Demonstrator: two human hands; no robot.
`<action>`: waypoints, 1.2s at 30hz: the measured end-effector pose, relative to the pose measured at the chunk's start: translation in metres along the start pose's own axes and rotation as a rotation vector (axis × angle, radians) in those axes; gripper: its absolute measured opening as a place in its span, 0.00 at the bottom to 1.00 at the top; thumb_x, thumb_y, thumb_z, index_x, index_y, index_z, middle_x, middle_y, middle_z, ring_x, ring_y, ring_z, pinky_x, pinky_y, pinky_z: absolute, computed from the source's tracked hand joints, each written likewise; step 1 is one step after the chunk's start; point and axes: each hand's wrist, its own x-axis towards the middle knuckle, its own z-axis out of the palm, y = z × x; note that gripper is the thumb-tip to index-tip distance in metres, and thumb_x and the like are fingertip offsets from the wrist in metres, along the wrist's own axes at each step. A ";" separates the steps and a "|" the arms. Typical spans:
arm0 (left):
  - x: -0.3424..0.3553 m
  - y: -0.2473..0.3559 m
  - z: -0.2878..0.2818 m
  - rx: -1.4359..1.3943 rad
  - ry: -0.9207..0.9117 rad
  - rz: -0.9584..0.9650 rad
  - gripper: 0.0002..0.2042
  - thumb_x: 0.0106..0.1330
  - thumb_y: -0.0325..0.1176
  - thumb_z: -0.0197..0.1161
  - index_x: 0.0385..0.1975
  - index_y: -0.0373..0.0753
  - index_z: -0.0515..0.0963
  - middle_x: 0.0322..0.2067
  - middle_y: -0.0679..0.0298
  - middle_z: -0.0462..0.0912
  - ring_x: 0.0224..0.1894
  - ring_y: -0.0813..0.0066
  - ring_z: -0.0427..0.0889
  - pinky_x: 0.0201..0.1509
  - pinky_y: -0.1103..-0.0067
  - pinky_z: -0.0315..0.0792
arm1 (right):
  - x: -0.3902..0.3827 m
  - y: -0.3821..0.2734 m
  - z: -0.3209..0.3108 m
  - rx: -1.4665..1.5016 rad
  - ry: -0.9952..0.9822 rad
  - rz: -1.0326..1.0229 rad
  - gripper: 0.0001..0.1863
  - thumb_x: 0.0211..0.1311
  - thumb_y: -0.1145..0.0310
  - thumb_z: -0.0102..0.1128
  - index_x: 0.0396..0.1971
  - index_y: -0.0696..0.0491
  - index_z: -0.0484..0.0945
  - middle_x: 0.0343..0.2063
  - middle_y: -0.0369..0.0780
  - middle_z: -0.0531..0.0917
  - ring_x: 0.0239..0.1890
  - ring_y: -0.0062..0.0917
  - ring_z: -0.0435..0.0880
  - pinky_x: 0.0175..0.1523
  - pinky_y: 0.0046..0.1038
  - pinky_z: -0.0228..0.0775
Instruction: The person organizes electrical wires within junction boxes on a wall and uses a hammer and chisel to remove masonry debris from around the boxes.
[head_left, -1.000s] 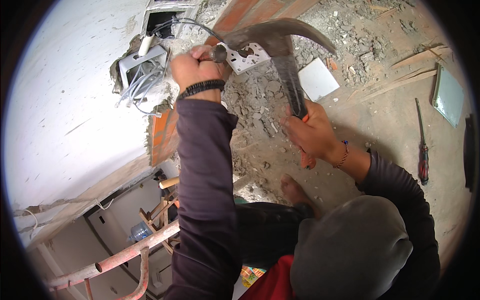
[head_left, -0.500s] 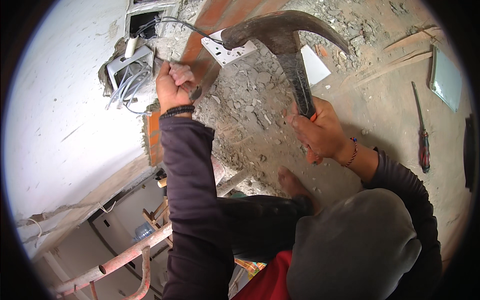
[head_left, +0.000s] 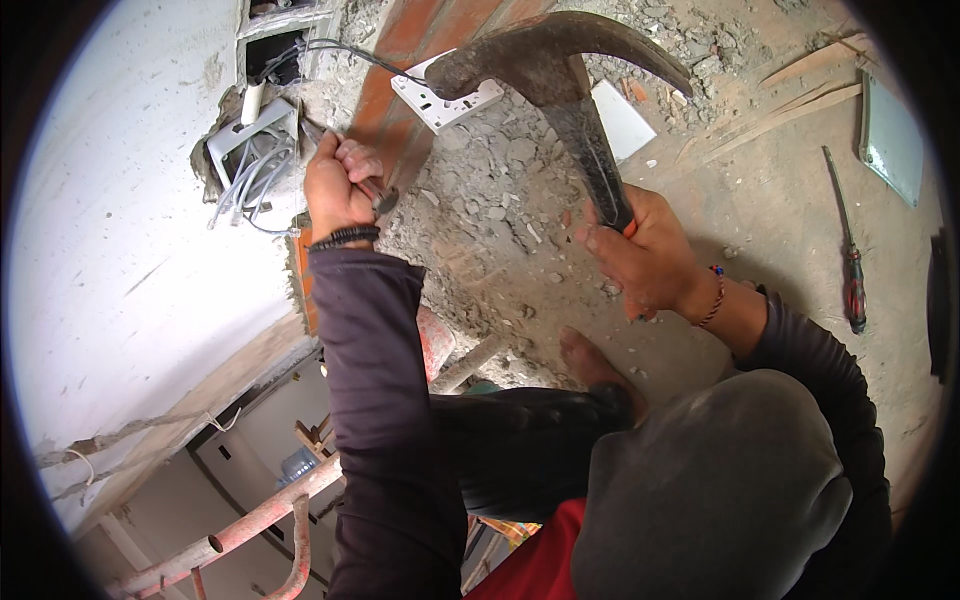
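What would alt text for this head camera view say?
A right hand raises a claw hammer while the left hand grips a chisel at an opening in a white wall with loose wires. A screwdriver lies on the rubble-strewn floor.

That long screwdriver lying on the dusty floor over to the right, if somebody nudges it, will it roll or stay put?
The screwdriver probably rolls a little: its handle looks rounded. The gritty floor would likely stop it quickly. Its thin straight shaft suggests it is stiff and light.
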 end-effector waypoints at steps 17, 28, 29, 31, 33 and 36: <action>-0.011 0.011 0.017 -0.285 -0.296 -0.247 0.12 0.73 0.38 0.49 0.27 0.38 0.66 0.19 0.71 0.63 0.17 0.82 0.60 0.16 0.84 0.61 | -0.001 0.005 -0.004 -0.025 0.038 -0.041 0.05 0.59 0.71 0.59 0.28 0.55 0.72 0.14 0.29 0.69 0.16 0.11 0.64 0.21 0.20 0.59; 0.014 -0.003 0.070 -0.517 -0.173 0.056 0.13 0.69 0.32 0.45 0.19 0.41 0.61 0.15 0.70 0.62 0.14 0.80 0.60 0.15 0.85 0.62 | 0.001 -0.019 0.010 -0.010 0.047 -0.260 0.07 0.58 0.73 0.59 0.24 0.55 0.71 0.16 0.31 0.70 0.21 0.13 0.64 0.26 0.21 0.59; 0.014 -0.005 0.073 -0.531 -0.155 0.058 0.13 0.69 0.32 0.45 0.19 0.42 0.61 0.15 0.70 0.62 0.14 0.81 0.60 0.15 0.85 0.61 | 0.005 -0.015 0.012 -0.020 0.039 -0.359 0.07 0.60 0.73 0.58 0.25 0.54 0.70 0.15 0.30 0.70 0.18 0.13 0.65 0.23 0.20 0.61; 0.017 -0.005 0.082 -0.551 -0.137 0.058 0.13 0.68 0.32 0.45 0.19 0.42 0.61 0.15 0.70 0.62 0.14 0.81 0.60 0.14 0.86 0.61 | 0.012 -0.008 0.021 0.101 0.082 -0.449 0.07 0.59 0.73 0.58 0.24 0.54 0.69 0.15 0.32 0.70 0.17 0.14 0.65 0.23 0.22 0.61; 0.021 -0.008 0.087 -0.565 -0.085 0.091 0.11 0.68 0.31 0.42 0.20 0.41 0.61 0.16 0.69 0.63 0.14 0.80 0.61 0.13 0.86 0.61 | 0.018 -0.001 0.033 0.119 0.168 -0.398 0.08 0.57 0.72 0.61 0.23 0.54 0.71 0.15 0.33 0.70 0.18 0.16 0.67 0.25 0.25 0.61; 0.024 -0.015 0.091 -0.505 -0.031 0.239 0.10 0.65 0.27 0.41 0.20 0.40 0.61 0.18 0.69 0.63 0.16 0.79 0.63 0.18 0.85 0.63 | 0.030 -0.004 0.033 -0.087 0.121 -0.189 0.07 0.56 0.71 0.60 0.24 0.55 0.71 0.14 0.34 0.71 0.18 0.18 0.68 0.25 0.27 0.62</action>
